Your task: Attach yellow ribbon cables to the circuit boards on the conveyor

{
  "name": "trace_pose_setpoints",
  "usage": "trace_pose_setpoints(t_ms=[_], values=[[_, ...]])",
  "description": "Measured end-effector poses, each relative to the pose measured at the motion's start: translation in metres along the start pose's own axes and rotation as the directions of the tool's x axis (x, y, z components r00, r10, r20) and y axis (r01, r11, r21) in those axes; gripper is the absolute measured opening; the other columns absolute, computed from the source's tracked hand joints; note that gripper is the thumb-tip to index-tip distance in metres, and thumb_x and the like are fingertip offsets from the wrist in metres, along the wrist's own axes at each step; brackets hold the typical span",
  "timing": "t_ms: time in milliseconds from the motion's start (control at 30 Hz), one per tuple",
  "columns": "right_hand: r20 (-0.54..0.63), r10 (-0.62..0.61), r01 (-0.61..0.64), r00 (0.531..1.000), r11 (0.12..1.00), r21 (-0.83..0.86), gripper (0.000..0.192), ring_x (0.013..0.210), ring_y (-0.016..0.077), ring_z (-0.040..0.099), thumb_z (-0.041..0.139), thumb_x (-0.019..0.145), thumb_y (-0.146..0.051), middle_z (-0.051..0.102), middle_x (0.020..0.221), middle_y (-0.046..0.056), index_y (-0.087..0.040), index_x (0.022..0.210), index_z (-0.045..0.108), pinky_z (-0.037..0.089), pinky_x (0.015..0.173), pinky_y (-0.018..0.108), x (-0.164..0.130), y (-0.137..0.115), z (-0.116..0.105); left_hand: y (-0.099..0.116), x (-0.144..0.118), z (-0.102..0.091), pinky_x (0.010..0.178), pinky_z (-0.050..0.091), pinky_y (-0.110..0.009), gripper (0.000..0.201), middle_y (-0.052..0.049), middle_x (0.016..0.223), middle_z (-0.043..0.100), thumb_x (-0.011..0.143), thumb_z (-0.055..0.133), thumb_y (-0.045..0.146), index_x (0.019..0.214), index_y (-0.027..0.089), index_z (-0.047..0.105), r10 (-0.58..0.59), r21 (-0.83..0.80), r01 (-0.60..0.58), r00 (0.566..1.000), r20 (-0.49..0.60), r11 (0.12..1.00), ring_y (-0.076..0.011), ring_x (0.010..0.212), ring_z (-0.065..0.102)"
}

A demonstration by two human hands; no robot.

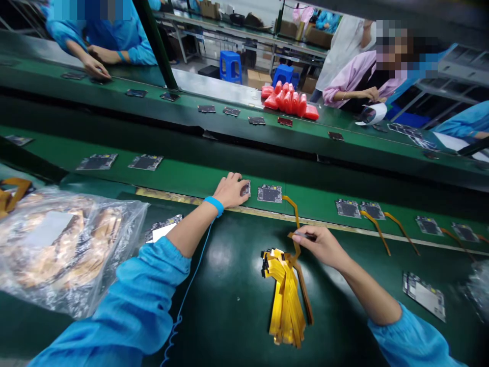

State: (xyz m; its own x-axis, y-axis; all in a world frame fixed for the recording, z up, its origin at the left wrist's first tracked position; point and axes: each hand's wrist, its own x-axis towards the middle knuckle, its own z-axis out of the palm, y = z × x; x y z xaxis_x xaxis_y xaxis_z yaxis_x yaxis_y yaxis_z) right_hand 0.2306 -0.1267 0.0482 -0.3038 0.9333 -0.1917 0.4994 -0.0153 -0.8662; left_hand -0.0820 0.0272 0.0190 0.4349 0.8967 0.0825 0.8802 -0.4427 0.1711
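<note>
On the green belt, my left hand (231,190), with a blue band at its wrist, has its fingers closed over a small circuit board (247,188) and covers most of it. Just right of it lies another circuit board (270,193) with an orange ribbon cable attached. My right hand (318,244) is nearer to me, thumb and finger pinched on the end of an orange ribbon cable (297,248); a dark part shows at the fingers, too small to name. Below sits a fanned bundle of yellow-orange ribbon cables (286,300) with black connectors.
Left of my arm is a clear plastic bag (69,244) of copper-coloured parts. A board with a white face (425,295) lies at the right. More boards with cables (347,208) line the belt. Red packets (286,99) and co-workers are beyond. A coiled blue cord (176,322) trails from my wristband.
</note>
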Motion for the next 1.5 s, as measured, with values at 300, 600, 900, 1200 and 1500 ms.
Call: trace_pose_setpoints(t_ms=[300, 600, 900, 1200, 1500], values=[[-0.039, -0.067, 0.067, 0.997, 0.998, -0.011, 0.049, 0.067, 0.0173, 0.056, 0.063, 0.092, -0.067, 0.062, 0.072, 0.002, -0.021, 0.074, 0.065, 0.047, 0.065, 0.03, 0.019, -0.022, -0.01, -0.023, 0.01, -0.01, 0.092, 0.047, -0.041, 0.05, -0.011, 0.129, 0.064, 0.087, 0.06, 0.03, 0.136, 0.028, 0.069, 0.315, 0.076, -0.326, 0.94, 0.13, 0.942, -0.0314, 0.118, 0.055], [-0.143, -0.028, 0.033, 0.989, 0.999, 0.027, 0.059, 0.062, 0.0145, 0.051, 0.064, 0.084, -0.077, 0.058, 0.066, -0.001, -0.019, 0.073, 0.061, 0.04, 0.06, 0.028, 0.08, -0.026, -0.005, -0.024, 0.006, -0.016, 0.096, 0.046, -0.042, 0.052, -0.01, 0.138, 0.062, 0.082, 0.064, 0.026, 0.134, 0.026, 0.07, 0.272, 0.006, -0.275, 0.952, 0.139, 0.961, -0.0318, 0.125, 0.053], [-0.198, -0.003, 0.033, 0.98, 0.988, 0.149, 0.037, 0.075, 0.0227, 0.073, 0.079, 0.077, -0.053, 0.079, 0.082, 0.009, -0.017, 0.08, 0.072, 0.054, 0.069, 0.03, 0.147, -0.005, 0.018, 0.035, 0.023, -0.006, 0.088, 0.049, -0.041, 0.015, -0.011, 0.104, 0.067, 0.089, 0.062, 0.031, 0.09, 0.021, 0.073, -0.067, -0.065, 0.076, 0.989, 0.13, 0.995, -0.0306, 0.109, 0.058], [-0.25, -0.024, 0.004, 0.968, 0.997, -0.082, 0.024, 0.073, 0.0188, 0.068, 0.068, 0.087, -0.04, 0.077, 0.079, 0.004, -0.017, 0.084, 0.076, 0.046, 0.064, 0.026, 0.164, 0.001, 0.027, 0.053, 0.03, -0.001, 0.084, 0.051, -0.042, 0.016, -0.015, 0.105, 0.066, 0.091, 0.06, 0.025, 0.091, 0.017, 0.074, -0.105, -0.042, 0.11, 0.988, 0.114, 0.993, -0.0333, 0.111, 0.058], [-0.301, 0.098, -0.201, 0.949, 0.922, -0.332, 0.018, 0.082, 0.0209, 0.071, 0.07, 0.093, -0.037, 0.08, 0.086, 0.002, -0.024, 0.091, 0.083, 0.044, 0.067, 0.026, 0.166, -0.011, 0.03, 0.028, 0.013, 0.012, 0.09, 0.051, -0.04, 0.021, -0.011, 0.101, 0.068, 0.091, 0.055, 0.011, 0.092, 0.017, 0.076, 0.11, -0.19, -0.115, 0.993, -0.038, 0.975, -0.0268, 0.099, 0.057]])
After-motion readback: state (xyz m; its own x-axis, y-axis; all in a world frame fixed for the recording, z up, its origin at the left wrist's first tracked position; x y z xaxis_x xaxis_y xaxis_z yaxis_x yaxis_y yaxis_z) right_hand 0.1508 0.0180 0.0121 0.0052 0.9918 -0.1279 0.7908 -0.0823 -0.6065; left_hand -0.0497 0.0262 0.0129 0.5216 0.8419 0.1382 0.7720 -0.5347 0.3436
